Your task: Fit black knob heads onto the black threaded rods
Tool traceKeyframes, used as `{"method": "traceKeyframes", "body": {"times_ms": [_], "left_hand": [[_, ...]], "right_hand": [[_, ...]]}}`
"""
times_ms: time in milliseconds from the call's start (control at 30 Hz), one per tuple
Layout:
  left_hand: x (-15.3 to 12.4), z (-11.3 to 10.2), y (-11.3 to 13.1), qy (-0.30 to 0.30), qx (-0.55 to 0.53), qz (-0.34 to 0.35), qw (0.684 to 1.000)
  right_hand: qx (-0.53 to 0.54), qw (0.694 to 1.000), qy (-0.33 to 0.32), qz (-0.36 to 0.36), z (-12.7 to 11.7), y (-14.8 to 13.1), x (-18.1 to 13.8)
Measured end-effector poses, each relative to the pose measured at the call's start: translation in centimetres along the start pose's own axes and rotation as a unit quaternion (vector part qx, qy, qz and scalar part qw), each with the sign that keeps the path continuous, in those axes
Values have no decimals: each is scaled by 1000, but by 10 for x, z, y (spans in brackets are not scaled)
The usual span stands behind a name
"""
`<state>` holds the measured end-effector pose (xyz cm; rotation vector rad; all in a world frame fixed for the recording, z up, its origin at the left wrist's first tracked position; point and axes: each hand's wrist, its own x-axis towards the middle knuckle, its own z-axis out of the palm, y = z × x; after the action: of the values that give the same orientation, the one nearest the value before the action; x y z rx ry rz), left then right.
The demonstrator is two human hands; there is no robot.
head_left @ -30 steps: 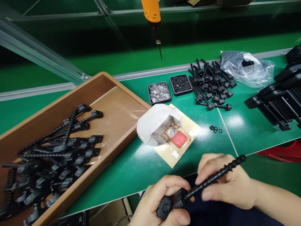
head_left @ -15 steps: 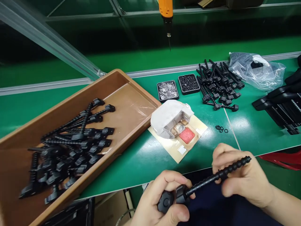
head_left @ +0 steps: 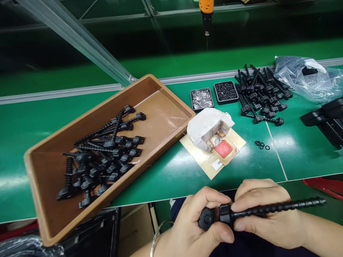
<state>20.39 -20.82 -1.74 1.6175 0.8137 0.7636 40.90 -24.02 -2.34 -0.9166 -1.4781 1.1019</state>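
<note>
In front of my body I hold a black threaded rod [head_left: 281, 207], its tip pointing right. My left hand [head_left: 198, 221] is closed around the head end, with a round black knob [head_left: 206, 218] and a faceted black collar [head_left: 225, 213] showing between thumb and fingers. My right hand [head_left: 264, 210] pinches the rod just right of the collar, fingertips almost at the left hand's. Whether a small ring sits in that pinch is hidden. Several small black rings [head_left: 259, 144] lie on the green table [head_left: 166, 178] beyond my right hand.
A brown tray [head_left: 171, 142] on the left holds several similar rods [head_left: 115, 142]. A white block fixture with a red pad [head_left: 223, 149] stands mid-table. Behind are washers [head_left: 202, 98], screws [head_left: 225, 91], more rods [head_left: 264, 92] and a plastic bag [head_left: 308, 78]. An orange screwdriver [head_left: 206, 7] hangs above.
My right hand has slid along the rod from near its tip to the collar, and its fingers have closed there. The rod has swung flatter. The view has shifted slightly left.
</note>
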Motion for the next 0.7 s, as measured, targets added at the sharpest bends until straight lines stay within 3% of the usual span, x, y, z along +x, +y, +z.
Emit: {"method": "traceKeyframes", "body": {"times_ms": [133, 300, 433, 500, 600, 700], "left_hand": [[7, 4, 2, 84, 71, 35, 993], [6, 4, 2, 96, 95, 81, 988], [5, -1, 2, 87, 122, 128, 980], [4, -3, 3, 65, 135, 137, 979], [4, -4, 3, 18, 156, 144, 977], [4, -2, 3, -16, 164, 146, 975]], "right_hand": [[-127, 985, 29, -115, 5, -3, 2], [-199, 962, 39, -183, 7, -2, -2], [-198, 961, 3, -192, 3, 2, -9], [-159, 976, -5, -146, -2, 2, -10], [-19, 1000, -14, 7, -8, 3, -7], [130, 976, -65, 159, -10, 5, 1]]}}
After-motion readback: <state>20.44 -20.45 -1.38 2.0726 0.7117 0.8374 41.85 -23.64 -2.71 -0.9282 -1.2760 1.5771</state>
